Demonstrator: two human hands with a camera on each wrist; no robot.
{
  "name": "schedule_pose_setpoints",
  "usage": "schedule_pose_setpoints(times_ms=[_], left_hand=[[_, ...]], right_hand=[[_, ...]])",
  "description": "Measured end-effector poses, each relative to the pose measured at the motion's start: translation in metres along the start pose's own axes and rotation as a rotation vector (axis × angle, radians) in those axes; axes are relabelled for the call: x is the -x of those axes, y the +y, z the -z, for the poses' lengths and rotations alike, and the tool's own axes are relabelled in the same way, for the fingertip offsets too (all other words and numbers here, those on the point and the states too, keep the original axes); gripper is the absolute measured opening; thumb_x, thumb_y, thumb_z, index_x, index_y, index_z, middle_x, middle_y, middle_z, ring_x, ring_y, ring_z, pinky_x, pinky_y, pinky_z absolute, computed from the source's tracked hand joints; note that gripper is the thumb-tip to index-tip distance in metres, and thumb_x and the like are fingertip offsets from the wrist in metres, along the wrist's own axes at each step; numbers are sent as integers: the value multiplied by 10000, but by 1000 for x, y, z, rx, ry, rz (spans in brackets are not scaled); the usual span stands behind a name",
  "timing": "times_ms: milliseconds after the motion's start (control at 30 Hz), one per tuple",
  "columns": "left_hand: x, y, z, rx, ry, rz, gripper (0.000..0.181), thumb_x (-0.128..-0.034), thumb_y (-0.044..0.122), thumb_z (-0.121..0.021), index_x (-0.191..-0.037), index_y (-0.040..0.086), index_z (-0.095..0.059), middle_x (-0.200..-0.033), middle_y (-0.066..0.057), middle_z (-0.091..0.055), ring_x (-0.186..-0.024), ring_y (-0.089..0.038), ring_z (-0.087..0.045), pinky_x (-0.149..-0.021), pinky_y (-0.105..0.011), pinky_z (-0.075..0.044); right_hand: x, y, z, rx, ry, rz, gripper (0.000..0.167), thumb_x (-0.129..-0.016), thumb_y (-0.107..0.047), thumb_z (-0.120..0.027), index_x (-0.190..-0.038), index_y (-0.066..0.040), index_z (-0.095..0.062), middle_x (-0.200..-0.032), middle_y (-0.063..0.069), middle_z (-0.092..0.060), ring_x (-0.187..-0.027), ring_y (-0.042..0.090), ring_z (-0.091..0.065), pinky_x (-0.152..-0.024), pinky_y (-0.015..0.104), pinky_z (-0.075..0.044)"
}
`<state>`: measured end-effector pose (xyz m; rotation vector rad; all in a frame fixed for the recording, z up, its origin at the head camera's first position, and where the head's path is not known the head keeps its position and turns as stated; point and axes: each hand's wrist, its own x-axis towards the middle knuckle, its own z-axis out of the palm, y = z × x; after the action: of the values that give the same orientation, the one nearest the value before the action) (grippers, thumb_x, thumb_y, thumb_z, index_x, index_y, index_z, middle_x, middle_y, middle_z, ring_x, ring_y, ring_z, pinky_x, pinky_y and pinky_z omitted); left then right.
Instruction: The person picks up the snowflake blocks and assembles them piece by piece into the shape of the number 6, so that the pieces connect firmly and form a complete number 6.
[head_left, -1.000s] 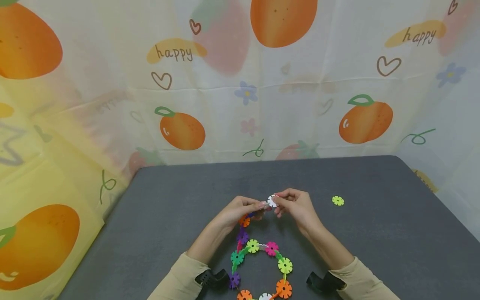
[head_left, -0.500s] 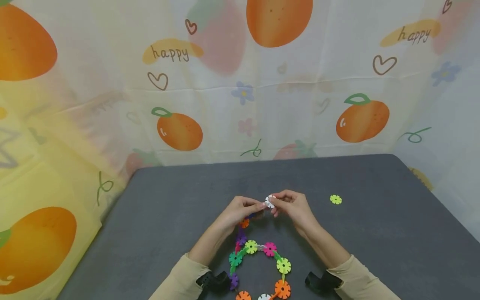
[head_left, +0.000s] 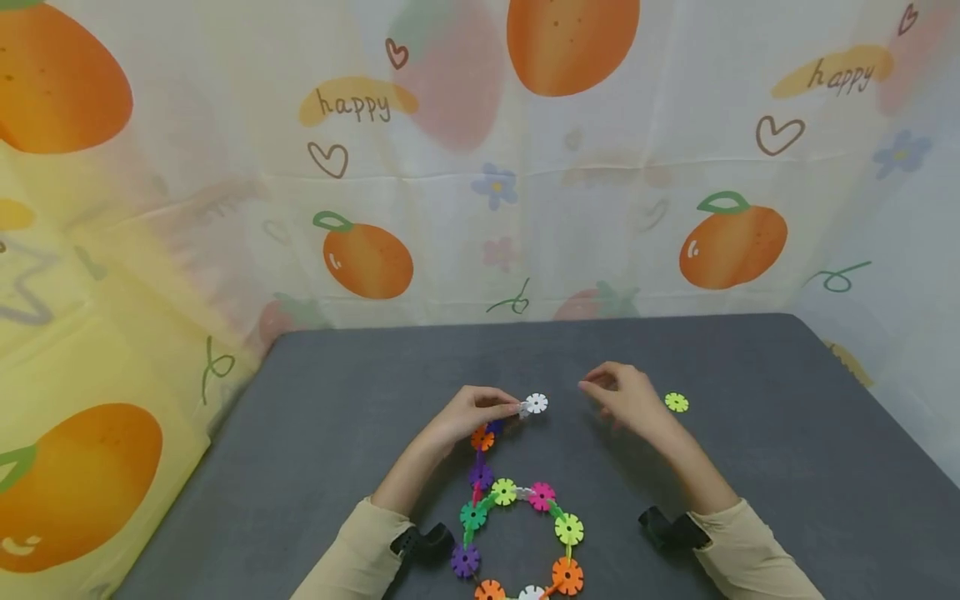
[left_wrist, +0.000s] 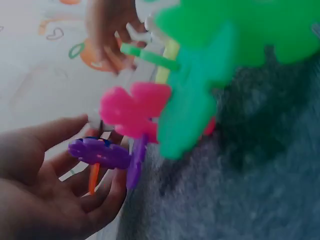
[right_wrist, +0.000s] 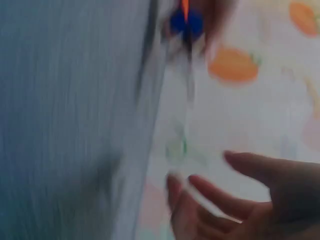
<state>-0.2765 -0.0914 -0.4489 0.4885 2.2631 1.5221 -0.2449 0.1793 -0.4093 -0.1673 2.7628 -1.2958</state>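
Observation:
In the head view my left hand [head_left: 468, 412] pinches the upper end of a chain of notched plastic snowflake discs. A white disc [head_left: 536, 403] sticks out to the right past its fingertips. From there the chain runs down through an orange disc [head_left: 482, 438] and a purple disc [head_left: 481, 477] to a loop of coloured discs. The left wrist view shows purple discs [left_wrist: 102, 154] by the palm and a large teal disc [left_wrist: 192, 100] close up. My right hand [head_left: 630, 402] holds nothing, fingers loosely bent, left of a loose yellow-green disc [head_left: 677, 402].
The loop, with a pink disc [head_left: 542, 497] and an orange disc at its lower right [head_left: 567, 576], lies on the dark grey table [head_left: 360, 467] between the forearms. Its near side is cut off by the frame. A fruit-printed cloth [head_left: 450, 242] hangs behind the table.
My right hand has let go of the white disc and moved right, towards the loose yellow-green disc. The left hand still holds the chain, with the white disc now attached at its end.

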Motion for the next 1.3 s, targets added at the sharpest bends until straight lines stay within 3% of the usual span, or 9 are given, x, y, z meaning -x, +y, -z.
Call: schedule_pose_setpoints(times_ms=[133, 267, 367, 467, 600, 800, 1067, 1200, 1300], left_hand=[[-3, -4, 3, -73, -16, -32, 215, -941, 211, -648, -1065, 64, -743, -1080, -120, -732, -820, -112, -609, -691, -214, -506], [-3, -3, 6, -127, -45, -34, 226, -957, 208, -624, -1076, 55, -739, -1076, -135, -732, -772, -109, -581, -632, -217, -485], [-3, -1, 7, -166, -50, -23, 252, -968, 228, -606, -1104, 52, -724, -1076, -134, -727, -801, -105, -612, -642, -225, -500], [-6, 0, 7, -223, -51, -29, 267, -974, 241, -596, -1123, 54, -714, -1072, -121, -726, -820, -104, -633, -667, -230, -514], [-13, 2, 3, -316, -50, -42, 293, -969, 311, -600, -1107, 86, -726, -1023, -71, -739, -802, -91, -644, -695, -226, -525], [-25, 4, -6, -395, -29, -30, 311, -910, 355, -681, -1119, 127, -711, -858, -15, -710, -671, -74, -581, -601, -225, -474], [-31, -2, -5, -335, -73, -101, 197, -872, 207, -737, -1045, 112, -751, -871, -63, -730, -676, -44, -585, -610, -195, -457], [-33, -2, -3, -285, -83, -71, 167, -874, 193, -734, -986, 69, -746, -892, -86, -739, -694, -37, -607, -629, -197, -487], [-32, 1, -1, -292, -70, -47, 140, -878, 183, -725, -937, 57, -740, -844, -85, -736, -668, -46, -599, -612, -200, -482]], right_hand=[[2, 23, 30, 348, 110, -133, 425, -954, -286, -616, -1166, 82, -594, -1117, 293, -626, -867, 374, -652, -635, 413, -537], [3, 42, 48, 478, 40, -303, 597, -935, -331, -628, -1207, 184, -497, -1205, 438, -468, -826, 440, -629, -588, 434, -525], [3, 52, 52, 457, -1, -357, 589, -919, -293, -648, -1170, 213, -483, -1161, 477, -421, -647, 366, -631, -506, 384, -524], [3, 60, 52, 389, 12, -323, 370, -908, -180, -656, -1001, 168, -570, -1030, 415, -521, -495, 245, -624, -457, 335, -533], [3, 65, 53, 304, 16, -275, 178, -893, -78, -647, -845, 93, -633, -785, 235, -629, -478, 177, -622, -473, 323, -554], [4, 65, 56, 293, 9, -349, 247, -896, -143, -664, -915, 99, -617, -634, 121, -602, -484, 199, -627, -469, 338, -548], [5, 68, 60, 265, 13, -367, 257, -874, -193, -706, -826, 46, -624, -646, 131, -612, -505, 200, -609, -470, 333, -549], [4, 66, 62, 243, 3, -356, 246, -864, -173, -720, -808, 22, -581, -666, 128, -619, -494, 183, -614, -469, 328, -541], [1, 63, 58, 156, -6, -311, 208, -873, -109, -700, -842, 45, -564, -698, 153, -642, -473, 153, -625, -471, 336, -551]])
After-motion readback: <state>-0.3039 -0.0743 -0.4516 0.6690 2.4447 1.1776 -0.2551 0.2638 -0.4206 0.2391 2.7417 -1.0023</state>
